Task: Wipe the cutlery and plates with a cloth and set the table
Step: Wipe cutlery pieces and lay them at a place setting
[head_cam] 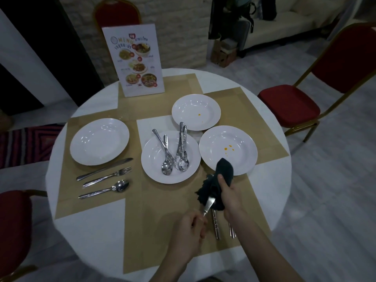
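Note:
My right hand (228,197) grips a dark cloth (218,180) wrapped round the head of a piece of cutlery (208,206). My left hand (191,228) pinches its handle end; the head is hidden in the cloth. Two more pieces of cutlery (216,226) lie on the mat under my right wrist. A middle plate (154,159) holds several spoons (180,151). Two plates with orange spots sit at the right (244,147) and behind (195,110). A clean plate (99,141) lies at the left, with a knife (105,168), fork (107,177) and spoon (105,190) set in front of it.
A standing menu card (135,60) is at the table's far side. Tan placemats (162,210) cover the round white table (91,231). Red chairs stand at the right (289,104), the near left (14,231) and behind the menu (117,13).

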A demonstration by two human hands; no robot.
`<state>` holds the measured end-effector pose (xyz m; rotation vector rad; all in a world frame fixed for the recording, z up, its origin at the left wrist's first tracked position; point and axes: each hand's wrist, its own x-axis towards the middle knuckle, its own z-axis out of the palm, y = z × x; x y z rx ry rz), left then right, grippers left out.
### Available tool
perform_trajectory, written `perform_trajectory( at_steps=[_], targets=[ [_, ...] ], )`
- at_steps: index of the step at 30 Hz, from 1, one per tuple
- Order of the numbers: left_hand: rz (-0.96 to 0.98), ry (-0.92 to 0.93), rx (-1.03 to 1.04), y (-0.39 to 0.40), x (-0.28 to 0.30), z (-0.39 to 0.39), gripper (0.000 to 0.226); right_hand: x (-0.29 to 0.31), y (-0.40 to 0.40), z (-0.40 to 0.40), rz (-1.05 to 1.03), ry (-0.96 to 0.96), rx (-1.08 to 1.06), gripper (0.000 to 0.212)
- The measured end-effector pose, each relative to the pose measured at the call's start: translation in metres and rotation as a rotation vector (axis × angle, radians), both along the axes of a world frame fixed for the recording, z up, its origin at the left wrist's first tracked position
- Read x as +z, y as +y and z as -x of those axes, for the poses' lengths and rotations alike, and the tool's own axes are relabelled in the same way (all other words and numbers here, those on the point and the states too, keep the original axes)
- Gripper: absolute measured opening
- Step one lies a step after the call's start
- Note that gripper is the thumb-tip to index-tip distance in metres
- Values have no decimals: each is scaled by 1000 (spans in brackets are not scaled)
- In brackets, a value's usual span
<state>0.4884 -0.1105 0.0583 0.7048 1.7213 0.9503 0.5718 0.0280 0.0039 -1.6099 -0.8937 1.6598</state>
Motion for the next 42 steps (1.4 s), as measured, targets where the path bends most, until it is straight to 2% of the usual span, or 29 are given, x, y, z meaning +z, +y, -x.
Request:
perform_trajectory(
  at_steps=[3, 5, 8, 11, 14, 17, 20, 23, 26, 30, 34, 39, 42],
  targets=[
    [-28, 54, -40, -5, 3, 15, 29, 7, 25, -22, -38, -60, -117, 28],
    [-31, 92, -7, -4, 1, 26, 28, 17, 32, -34, -69, -56, -139, 25],
    [-70, 126, 77, 4, -1, 32, 29, 20, 16, -32, -47, -4, 7, 31],
    [-139, 194, 51, 15, -1, 24, 30, 19, -21, -17, 29, 133, 143, 37],
    [-142, 243, 7, 22, -6, 16, 28, 22, -47, -6, 39, 224, 193, 33],
    [-127, 349, -68, 23, -9, 12, 24, 26, -55, -5, -44, 182, 237, 26],
    [-132, 431, -139, 20, -9, 6, 16, 24, -52, -5, -38, 163, 173, 15],
    [-116, 401, -164, 19, -9, 1, 14, 21, -40, -5, 14, 150, 45, 22],
    [-109, 328, -146, 19, -9, 1, 19, 22, -23, -11, 62, 153, -43, 15],
    [-149, 301, -69, 11, -9, 5, 27, 26, 2, -27, 39, 123, -107, 16],
    [-217, 334, 86, 13, -10, 13, 20, 31, -3, -28, 1, 127, 24, 20],
    [-177, 446, -32, 28, -12, 8, 21, 27, -35, 2, 88, 246, 121, 24],
    [-150, 439, -73, 22, -16, 6, 12, 25, -37, 8, 68, 171, 153, 24]
  ],
)
